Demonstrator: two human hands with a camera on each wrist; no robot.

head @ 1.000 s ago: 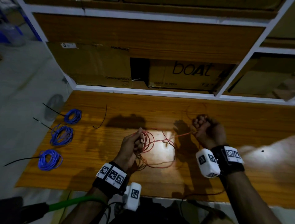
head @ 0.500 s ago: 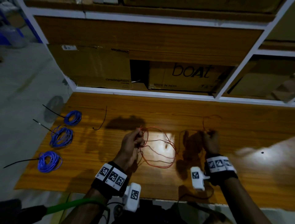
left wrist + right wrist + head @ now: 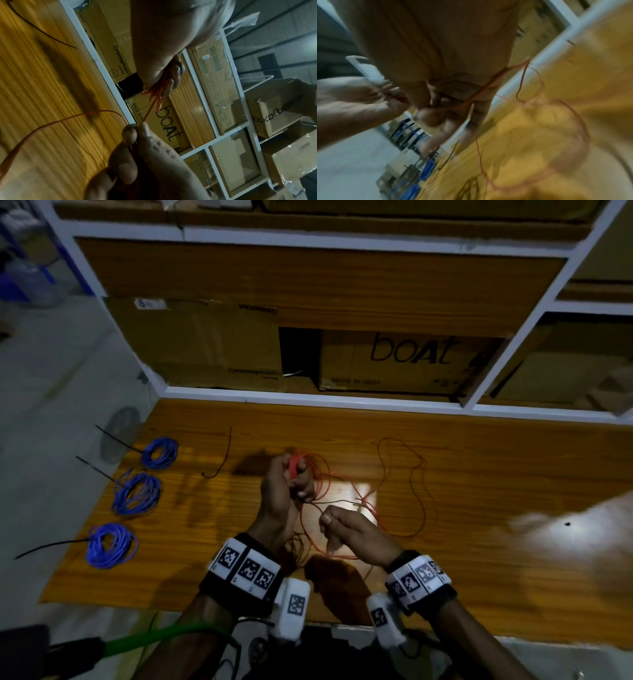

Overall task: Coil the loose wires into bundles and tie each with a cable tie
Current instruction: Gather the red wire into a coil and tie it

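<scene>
A thin red wire (image 3: 416, 491) lies in loose loops on the wooden table (image 3: 513, 474). My left hand (image 3: 296, 477) holds it above the table's middle, gripping several gathered red loops (image 3: 158, 93) between thumb and fingers. Just below and to the right, my right hand (image 3: 325, 522) pinches a single strand of that wire (image 3: 149, 115) between thumb and forefinger. In the right wrist view the strand (image 3: 488, 88) runs across my curled fingers. A loose black cable tie (image 3: 224, 453) lies on the table, left of my left hand.
Three tied blue wire bundles (image 3: 159, 453) (image 3: 137, 493) (image 3: 109, 546) lie along the table's left edge, black tie tails pointing left. A white-framed shelf (image 3: 342, 400) with cardboard boxes (image 3: 404, 361) stands behind the table. The floor (image 3: 51, 405) drops off at left.
My right hand has come from the far right in towards my left hand, bringing a strand with it. My left hand has lifted slightly farther away, still holding the loops.
</scene>
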